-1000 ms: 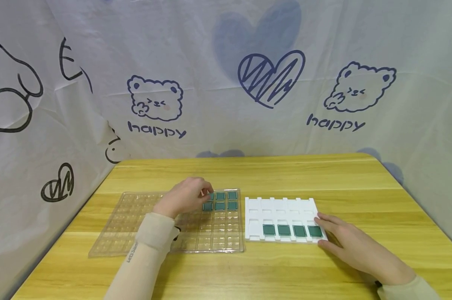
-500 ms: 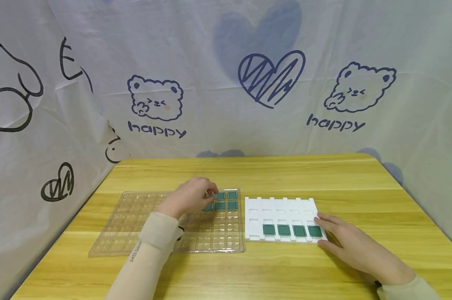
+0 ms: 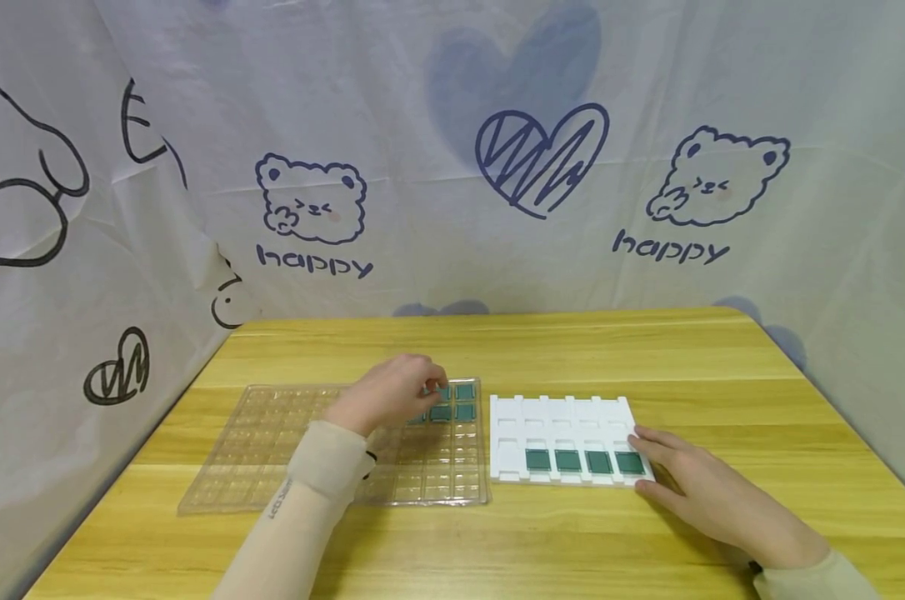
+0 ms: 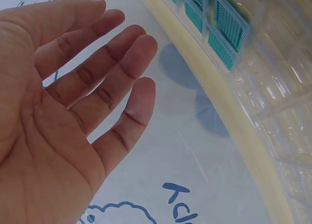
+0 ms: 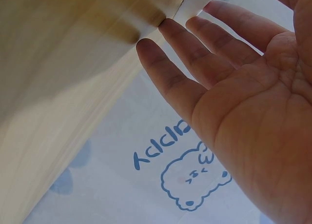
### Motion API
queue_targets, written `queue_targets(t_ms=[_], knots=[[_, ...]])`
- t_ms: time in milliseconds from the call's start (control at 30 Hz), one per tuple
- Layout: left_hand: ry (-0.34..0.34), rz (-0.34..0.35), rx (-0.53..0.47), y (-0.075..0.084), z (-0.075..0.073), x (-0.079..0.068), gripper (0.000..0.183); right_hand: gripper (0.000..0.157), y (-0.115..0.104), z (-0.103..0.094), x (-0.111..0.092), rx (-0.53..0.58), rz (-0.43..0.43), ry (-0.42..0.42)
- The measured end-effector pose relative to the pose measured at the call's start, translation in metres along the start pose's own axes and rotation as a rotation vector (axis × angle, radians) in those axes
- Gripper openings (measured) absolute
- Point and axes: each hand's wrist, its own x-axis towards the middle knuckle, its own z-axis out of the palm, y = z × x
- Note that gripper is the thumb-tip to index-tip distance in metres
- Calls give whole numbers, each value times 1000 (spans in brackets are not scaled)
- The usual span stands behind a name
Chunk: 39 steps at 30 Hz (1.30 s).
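Note:
My left hand hovers over the back right corner of a clear plastic tray, fingertips right at the small green square chips in its pockets. It covers part of that group. The left wrist view shows my left hand with loosely bent fingers and no chip between them; several teal chips sit beyond. My right hand rests at the right end of a white slotted tray, thumb at the front corner and fingers along the side. One row of green chips lies in its front slots.
Both trays lie side by side on a wood-grain table, a narrow gap between them. Most pockets of the clear tray hold no chip. A white cloth printed with bears and hearts hangs behind the table and along its left side.
My left hand has moved a little to the right along the back row of chips in the clear tray. The right hand and the white tray stay in place.

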Motion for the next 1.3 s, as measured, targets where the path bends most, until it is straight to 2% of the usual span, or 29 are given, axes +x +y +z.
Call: queue_targets(t_ms=[233, 433, 733, 1300], knots=[[-14, 12, 6, 5, -4, 4, 18, 55, -1, 0, 0, -2, -3, 0], [15, 50, 18, 9, -12, 8, 19, 55, -1, 0, 0, -4, 1, -5], [-3, 47, 2, 13, -19, 11, 19, 55, 1, 0, 2, 12, 0, -29], [-25, 110, 52, 29, -15, 20, 17, 55, -1, -1, 1, -12, -5, -20]])
